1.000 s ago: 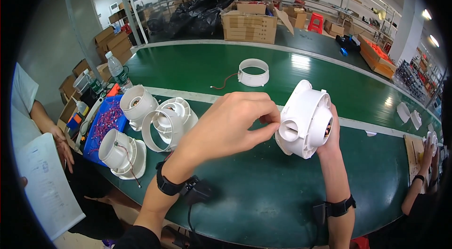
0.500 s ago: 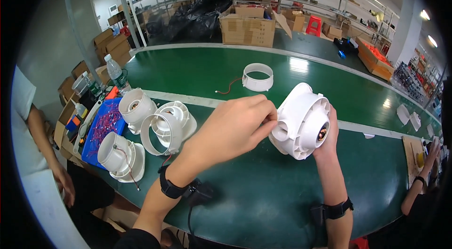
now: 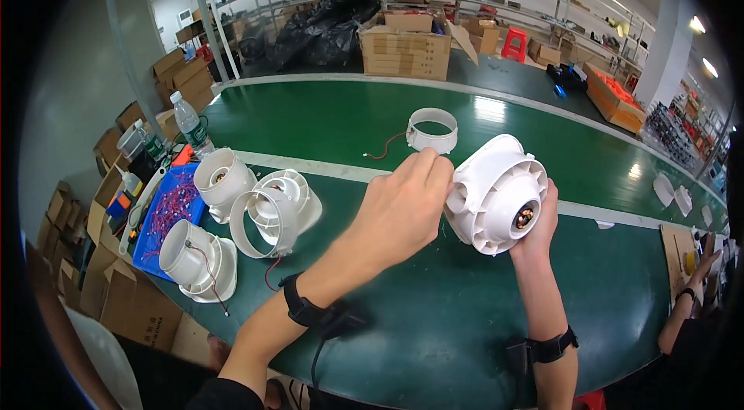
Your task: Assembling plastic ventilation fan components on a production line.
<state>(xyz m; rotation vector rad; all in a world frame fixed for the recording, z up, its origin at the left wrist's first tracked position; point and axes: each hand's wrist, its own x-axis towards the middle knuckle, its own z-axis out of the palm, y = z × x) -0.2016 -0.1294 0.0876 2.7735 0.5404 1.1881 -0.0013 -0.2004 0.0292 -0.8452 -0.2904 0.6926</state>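
A white plastic fan housing (image 3: 496,197) is held up over the table, tilted, with vanes and a copper motor winding showing in its round end. My right hand (image 3: 540,228) is closed around its right side and underside. Against the housing's left side, my left hand (image 3: 411,197) is closed with the fingers pinched; whatever they hold is hidden. Behind it, a white ring (image 3: 432,131) with a red wire stands on the green belt. To the left of my left forearm are several similar white housings (image 3: 225,177), with another white ring (image 3: 263,224) leaning among them.
A blue tray (image 3: 159,212) of red and purple wires lies at the table's left, near clear bottles (image 3: 190,123). Cardboard boxes (image 3: 407,49) stand beyond the belt (image 3: 310,115). Another person's hand (image 3: 704,259) is at the far right. Someone's arm shows at the left edge.
The housing has turned so its vaned end faces me more. My left hand has rolled over, knuckles up, beside it. The ring has shifted right along the belt. The person at left has moved back.
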